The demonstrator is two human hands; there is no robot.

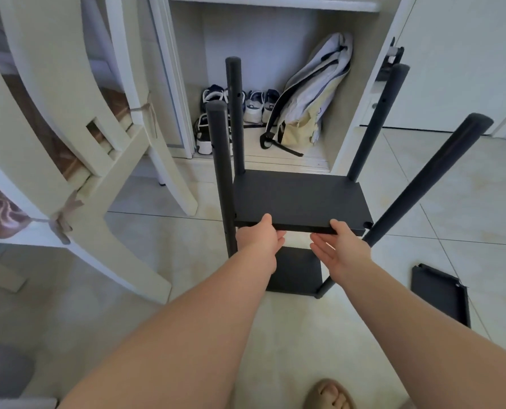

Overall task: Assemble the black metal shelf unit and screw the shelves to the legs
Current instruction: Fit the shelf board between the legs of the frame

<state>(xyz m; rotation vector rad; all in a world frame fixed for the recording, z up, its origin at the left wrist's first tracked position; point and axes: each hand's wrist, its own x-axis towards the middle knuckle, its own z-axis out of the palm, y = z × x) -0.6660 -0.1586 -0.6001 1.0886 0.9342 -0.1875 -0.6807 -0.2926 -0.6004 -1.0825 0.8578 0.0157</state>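
The black metal shelf unit stands on the tiled floor with four upright legs, the front left leg (223, 184) and front right leg (428, 178) nearest me. A black middle shelf (299, 196) sits level between the legs, above a lower shelf (296, 273). My left hand (259, 242) pinches the middle shelf's front edge, thumb on top and fingers underneath. My right hand (341, 249) is palm-up at the same edge, its thumb touching the edge and its straight fingers spread just below the shelf. No screws or tools are visible.
A spare black shelf panel (440, 293) lies on the floor to the right. A cream wooden chair (77, 160) stands close on the left. Behind the unit, an open cupboard holds shoes (254, 104) and a bag (310, 95). My foot (330, 394) shows at the bottom.
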